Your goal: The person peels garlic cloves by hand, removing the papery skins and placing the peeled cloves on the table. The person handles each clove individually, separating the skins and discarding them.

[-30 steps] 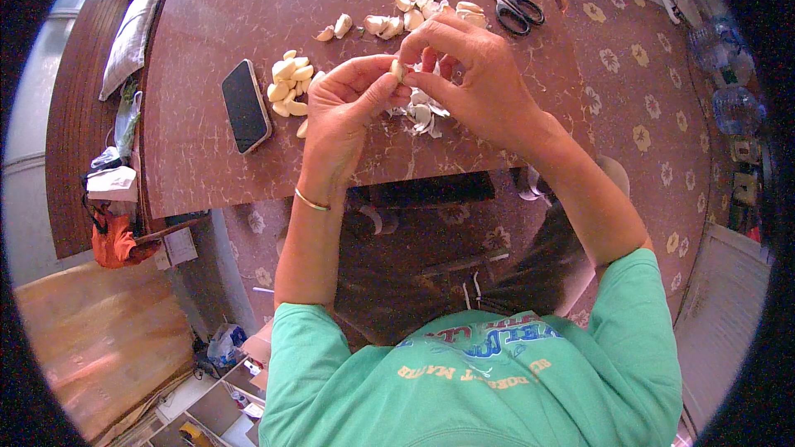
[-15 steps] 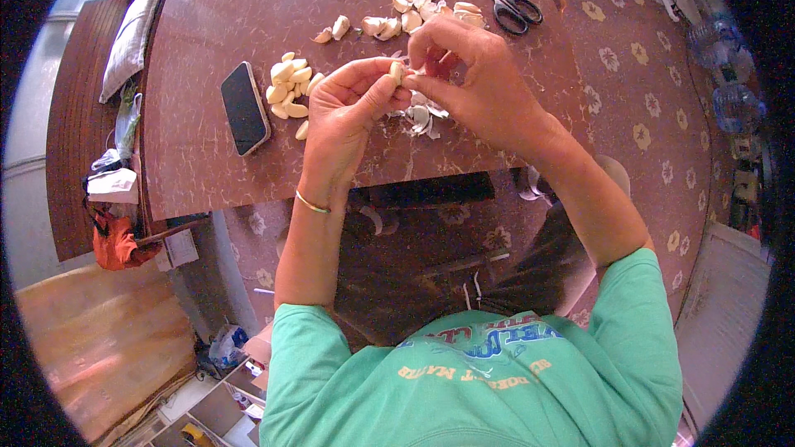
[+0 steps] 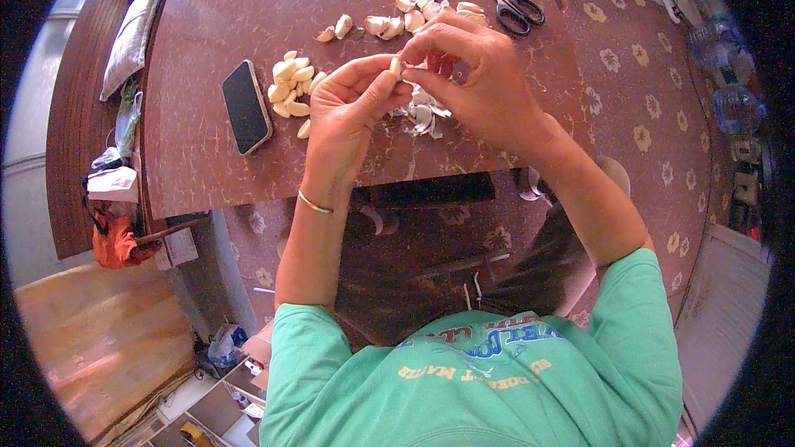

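Between the thumb and fingers of my left hand (image 3: 352, 99) is a pale garlic clove (image 3: 396, 69), held above the table. My right hand (image 3: 472, 70) meets it from the right, its thumb and fingertips pinched at the clove's side; whether a bit of skin is caught there I cannot make out. Below the hands lies a heap of white garlic skins (image 3: 425, 116), partly covered by them. Left of my left hand sits a pile of peeled garlic cloves (image 3: 290, 83). Beyond my hands, unpeeled garlic cloves (image 3: 383, 27) lie in a loose row, partly hidden by my right hand.
A phone (image 3: 247, 108) lies left of the peeled pile. Black-handled scissors (image 3: 517, 12) rest at the far right of the brown marbled table (image 3: 273, 0). A bench with a cushion (image 3: 137, 33) stands left; large plastic bottles (image 3: 735, 108) stand at the far right.
The fingers of my right hand have shifted slightly at the clove, and more of the clove's pale surface shows. Both hands stay in nearly the same place.
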Demonstrator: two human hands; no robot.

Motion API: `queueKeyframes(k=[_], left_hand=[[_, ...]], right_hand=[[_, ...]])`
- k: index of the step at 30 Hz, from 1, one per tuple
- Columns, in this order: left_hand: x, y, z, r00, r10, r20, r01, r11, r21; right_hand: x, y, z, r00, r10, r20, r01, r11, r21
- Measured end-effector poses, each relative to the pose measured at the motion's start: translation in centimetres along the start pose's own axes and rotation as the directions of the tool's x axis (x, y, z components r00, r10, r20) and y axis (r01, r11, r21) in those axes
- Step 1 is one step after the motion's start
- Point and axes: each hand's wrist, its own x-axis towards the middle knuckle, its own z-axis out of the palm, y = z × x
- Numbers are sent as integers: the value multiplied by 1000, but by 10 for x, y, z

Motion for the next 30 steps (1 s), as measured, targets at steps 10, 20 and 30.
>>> queueKeyframes(k=[10,20,30], left_hand=[[0,-1,9,997,36,-71,-31,997,71],[5,0,-4,983,57,-175,-64,997,-40],[2,0,11,986,24,-166,-23,1000,6]], right_hand=[[-1,-1,-3,999,-3,44,6,998,-60],[-5,1,1,986,19,164,-7,997,-76],[0,-8,3,998,68,-1,-68,997,30]])
